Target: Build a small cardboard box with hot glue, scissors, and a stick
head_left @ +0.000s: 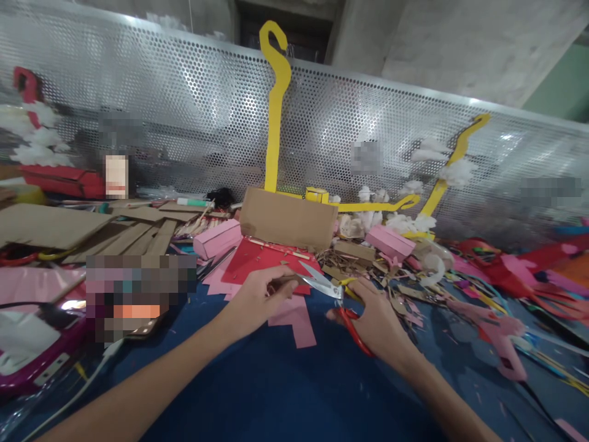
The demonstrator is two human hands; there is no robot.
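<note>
My right hand (370,313) is wrapped round a pair of scissors (329,286) with red and yellow handles. The blades are spread apart and point left, toward my left hand (260,294). The fingers of my left hand are pinched together near the blade tips; what they hold is too small to make out. Beneath and behind the hands lie red sheets (248,261) and cut pink paper (301,322) on the blue table (257,393). A brown cardboard piece (289,220) stands behind the red sheets.
Cardboard strips (138,236) lie at the left, with a purple object (50,362) nearer. Scraps (368,264) and a pink glue gun (494,331) are at the right. A tall yellow hook shape (275,123) rises before a perforated metal screen (207,110).
</note>
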